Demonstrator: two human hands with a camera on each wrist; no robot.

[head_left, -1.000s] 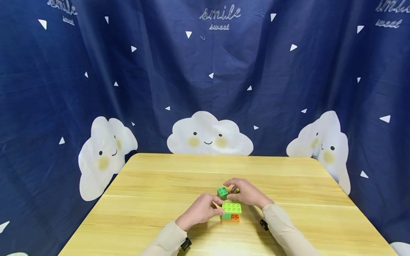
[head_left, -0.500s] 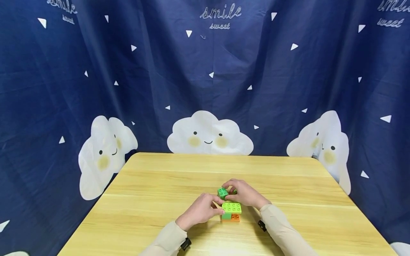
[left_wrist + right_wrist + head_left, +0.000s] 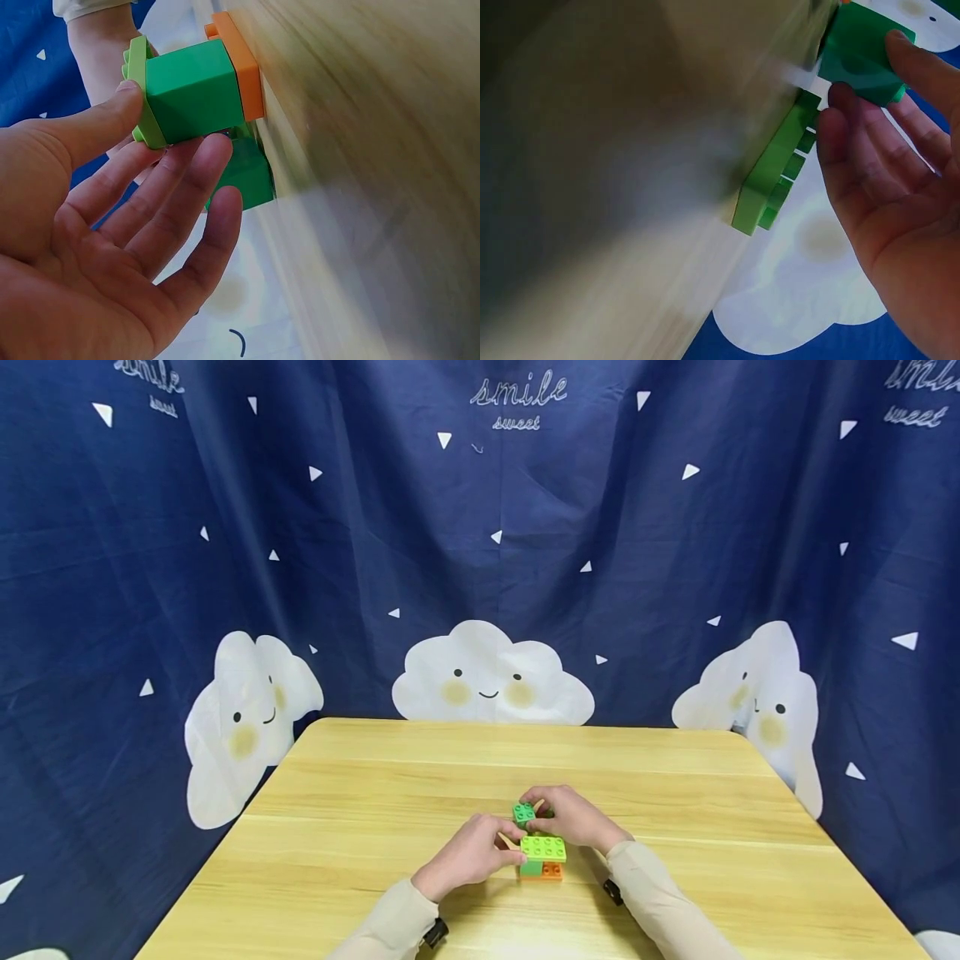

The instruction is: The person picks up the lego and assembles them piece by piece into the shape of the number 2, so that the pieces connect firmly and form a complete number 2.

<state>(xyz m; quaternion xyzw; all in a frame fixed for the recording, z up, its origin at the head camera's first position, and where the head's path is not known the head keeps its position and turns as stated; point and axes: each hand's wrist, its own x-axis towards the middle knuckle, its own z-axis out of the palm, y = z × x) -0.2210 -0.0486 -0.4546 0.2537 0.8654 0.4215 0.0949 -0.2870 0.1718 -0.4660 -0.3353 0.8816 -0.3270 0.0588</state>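
Observation:
My left hand [image 3: 472, 850] pinches a small stack of toy building bricks at its left side, thumb against the edge of the lime plate [image 3: 543, 847] on top. Under that plate is a green block [image 3: 195, 90], sitting on one end of an orange plate [image 3: 236, 67]. Just behind the stack, my right hand [image 3: 573, 817] grips a separate square green block [image 3: 523, 813], with the thumb on one face and fingers at the opposite side, as the right wrist view shows.
A flat green plate with studs [image 3: 772, 176] lies on the wooden table [image 3: 360, 793] beside the right hand, mostly covered by it in the head view. Behind the table hangs a dark blue curtain [image 3: 345, 568] with clouds.
The right hand has closed in on the separate green block, which has shifted very slightly to the right. My left hand and the stack stay in place.

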